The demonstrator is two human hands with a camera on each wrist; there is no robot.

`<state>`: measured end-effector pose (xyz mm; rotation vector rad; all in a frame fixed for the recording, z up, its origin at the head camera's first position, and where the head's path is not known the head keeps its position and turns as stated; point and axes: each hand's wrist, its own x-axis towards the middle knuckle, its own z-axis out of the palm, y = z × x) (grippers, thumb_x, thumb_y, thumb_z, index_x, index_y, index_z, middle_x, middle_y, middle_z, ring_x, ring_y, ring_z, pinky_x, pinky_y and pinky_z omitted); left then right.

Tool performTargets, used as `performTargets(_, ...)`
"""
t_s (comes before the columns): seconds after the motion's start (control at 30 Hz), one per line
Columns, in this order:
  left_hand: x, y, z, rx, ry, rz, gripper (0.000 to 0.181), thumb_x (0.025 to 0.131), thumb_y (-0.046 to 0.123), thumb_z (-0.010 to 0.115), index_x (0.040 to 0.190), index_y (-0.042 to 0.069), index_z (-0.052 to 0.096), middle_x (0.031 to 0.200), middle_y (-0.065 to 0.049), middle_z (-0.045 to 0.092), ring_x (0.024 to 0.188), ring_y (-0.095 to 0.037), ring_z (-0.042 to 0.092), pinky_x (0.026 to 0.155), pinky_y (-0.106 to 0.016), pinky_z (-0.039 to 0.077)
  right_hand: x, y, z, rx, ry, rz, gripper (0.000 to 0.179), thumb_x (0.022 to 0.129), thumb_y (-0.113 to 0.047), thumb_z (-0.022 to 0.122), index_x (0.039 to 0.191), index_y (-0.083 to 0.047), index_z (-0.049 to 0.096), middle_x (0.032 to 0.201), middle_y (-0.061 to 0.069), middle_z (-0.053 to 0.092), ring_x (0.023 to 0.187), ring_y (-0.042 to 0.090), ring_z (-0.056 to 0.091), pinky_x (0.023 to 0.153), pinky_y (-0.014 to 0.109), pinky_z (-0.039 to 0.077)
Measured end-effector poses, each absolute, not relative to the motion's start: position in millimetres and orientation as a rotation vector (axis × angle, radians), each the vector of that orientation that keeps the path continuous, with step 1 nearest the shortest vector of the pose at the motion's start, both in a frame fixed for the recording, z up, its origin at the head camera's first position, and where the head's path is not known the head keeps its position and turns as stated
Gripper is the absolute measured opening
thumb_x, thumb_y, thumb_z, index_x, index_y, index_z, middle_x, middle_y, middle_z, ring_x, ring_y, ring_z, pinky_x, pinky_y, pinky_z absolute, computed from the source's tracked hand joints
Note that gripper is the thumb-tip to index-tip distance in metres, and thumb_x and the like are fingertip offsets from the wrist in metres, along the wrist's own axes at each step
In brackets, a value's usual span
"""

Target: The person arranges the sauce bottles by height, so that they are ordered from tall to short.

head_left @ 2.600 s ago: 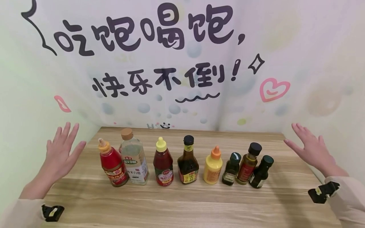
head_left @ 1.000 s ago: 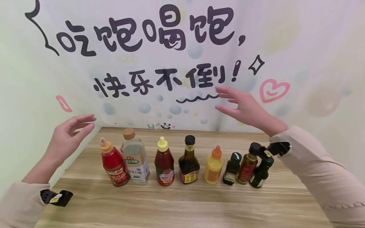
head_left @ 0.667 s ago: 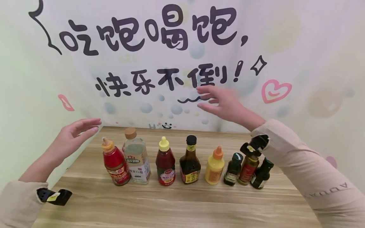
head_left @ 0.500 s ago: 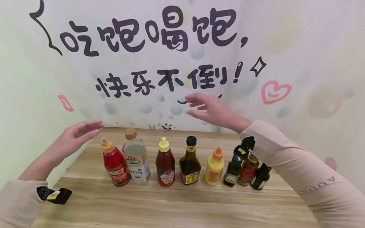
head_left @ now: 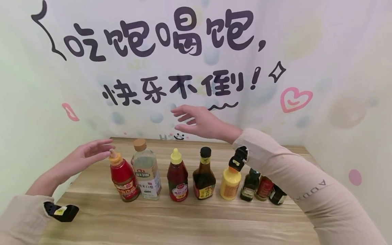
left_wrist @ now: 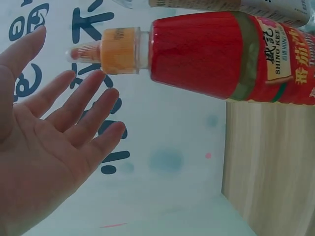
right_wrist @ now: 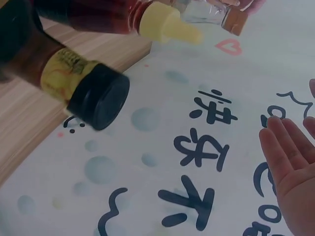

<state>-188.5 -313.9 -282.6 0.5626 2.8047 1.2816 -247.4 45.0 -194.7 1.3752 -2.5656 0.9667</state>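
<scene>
My left hand [head_left: 82, 157] is at the far left with fingers extended, beside the nozzle of a red ketchup bottle [head_left: 125, 183] with an orange cap. In the left wrist view the open palm faces that ketchup bottle [left_wrist: 197, 54], its fingertips close to the cap; contact is not clear. My right hand [head_left: 199, 122] hangs in the air, holding nothing, above a dark red sauce bottle with a yellow cap [head_left: 177, 180] and a dark soy sauce bottle [head_left: 203, 178]. A clear vinegar bottle [head_left: 147, 177] stands right beside the ketchup.
Farther right on the wooden table [head_left: 183, 224] stand a yellow squeeze bottle [head_left: 230, 185] and several small dark bottles, among them a green one [head_left: 250, 187]; my right sleeve [head_left: 275, 160] and wrist camera partly cover these. A printed white cloth [head_left: 196, 61] hangs behind the table.
My right hand has swept left across the bottles from the far right. My left hand has turned inward and come lower, nearer to the ketchup bottle's top. All bottles stay in place.
</scene>
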Motion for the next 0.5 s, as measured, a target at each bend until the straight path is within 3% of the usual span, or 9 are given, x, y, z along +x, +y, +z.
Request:
performTargets(0.17,-191.8,-313.0,-290.1,0.577,2.787,1.288,0.048,0.092,0.02,0.048,0.133,0.0,0.033,0.124,-0.022,0.046,0.098,0.012,0.045,0.077,-0.017,0.043,-249.4,27.8,-199.3,1.397,-2.586,0.985,0.045,0.086,-0.019,0.059,0.127,-0.008,0.044,0.122,0.006,0.052,0.103,0.011,0.053,0.081,0.021,0.045)
performTargets(0.5,-195.0,-313.6,-310.4,0.529,2.732,1.366,0.051,0.089,0.022,0.053,0.133,0.003,0.034,0.122,-0.017,0.048,0.098,0.007,0.048,0.077,-0.021,0.046,-258.4,-12.2,-228.7,1.446,-2.622,1.022,0.044,0.086,-0.018,0.058,0.127,-0.008,0.045,0.119,0.007,0.054,0.1,0.013,0.056,0.08,0.019,0.045)
